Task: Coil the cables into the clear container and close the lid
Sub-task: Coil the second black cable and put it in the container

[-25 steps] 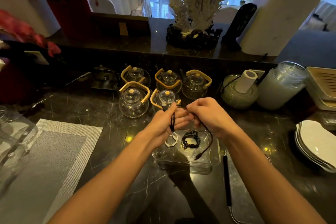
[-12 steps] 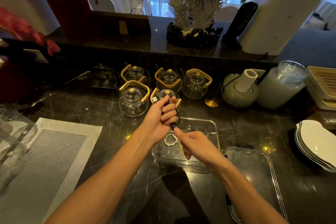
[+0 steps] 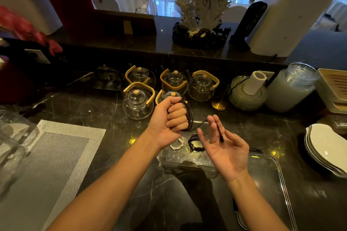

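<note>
My left hand [image 3: 171, 122] is a fist above the clear container [image 3: 187, 163], with a black cable [image 3: 189, 116] looped around its fingers. The cable's free end runs right to my right hand [image 3: 225, 148], which is palm up with fingers spread; the plug end lies between its fingertips. Inside the container lie a coiled white cable [image 3: 177, 144] and a coiled black cable [image 3: 195, 143]. The clear lid [image 3: 268, 184] lies flat on the counter to the container's right, partly under my right forearm.
Several glass teapots with wooden handles [image 3: 138, 100] stand just behind my hands. A grey placemat [image 3: 48, 159] lies at left, stacked white plates [image 3: 326, 150] at right. A jar [image 3: 293, 88], a green pot [image 3: 246, 93] and a gold spoon [image 3: 218, 106] sit at back right.
My left hand has wound more black cable around its fingers. My right hand came up from the container and turned palm up and open, with the cable's end at its fingertips.
</note>
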`<state>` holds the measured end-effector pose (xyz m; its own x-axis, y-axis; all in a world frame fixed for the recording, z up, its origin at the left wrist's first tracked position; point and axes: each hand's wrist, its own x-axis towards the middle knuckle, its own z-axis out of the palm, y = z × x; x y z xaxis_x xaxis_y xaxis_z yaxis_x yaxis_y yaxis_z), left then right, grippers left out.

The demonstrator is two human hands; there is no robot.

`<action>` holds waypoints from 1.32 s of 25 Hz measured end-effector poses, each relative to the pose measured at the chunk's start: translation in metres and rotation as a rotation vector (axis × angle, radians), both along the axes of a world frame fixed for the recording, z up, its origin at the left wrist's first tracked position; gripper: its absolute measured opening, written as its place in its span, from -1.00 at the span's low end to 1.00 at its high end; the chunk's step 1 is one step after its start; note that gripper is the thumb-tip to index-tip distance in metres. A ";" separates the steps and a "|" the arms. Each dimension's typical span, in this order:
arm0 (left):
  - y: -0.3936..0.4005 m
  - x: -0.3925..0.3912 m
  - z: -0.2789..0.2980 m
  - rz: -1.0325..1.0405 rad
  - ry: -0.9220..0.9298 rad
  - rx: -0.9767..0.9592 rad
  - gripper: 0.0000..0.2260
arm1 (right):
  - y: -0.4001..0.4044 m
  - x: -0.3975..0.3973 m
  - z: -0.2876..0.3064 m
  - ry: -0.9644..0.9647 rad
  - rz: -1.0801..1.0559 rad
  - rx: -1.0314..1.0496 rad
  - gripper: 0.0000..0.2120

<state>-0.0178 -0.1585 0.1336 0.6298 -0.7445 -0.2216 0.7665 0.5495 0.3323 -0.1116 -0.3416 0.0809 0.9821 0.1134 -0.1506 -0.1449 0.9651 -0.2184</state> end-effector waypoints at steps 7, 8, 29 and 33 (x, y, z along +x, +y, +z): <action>-0.005 -0.003 -0.005 -0.041 -0.026 -0.011 -0.55 | 0.012 0.018 0.014 0.130 -0.013 -0.121 -0.77; -0.007 -0.003 -0.005 -0.052 -0.030 0.001 -0.55 | 0.013 0.020 0.016 0.133 0.024 -0.140 -0.78; -0.009 0.006 -0.015 -0.153 -0.097 0.250 -0.57 | 0.027 0.023 0.026 0.042 0.225 -0.939 -0.71; -0.012 0.004 -0.015 -0.189 -0.146 0.296 -0.58 | 0.031 0.022 0.022 0.151 0.178 -0.817 -0.82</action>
<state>-0.0133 -0.1702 0.1188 0.5284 -0.7674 -0.3630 0.7781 0.2667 0.5688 -0.0893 -0.3106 0.1031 0.9228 0.0632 -0.3801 -0.3631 0.4726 -0.8030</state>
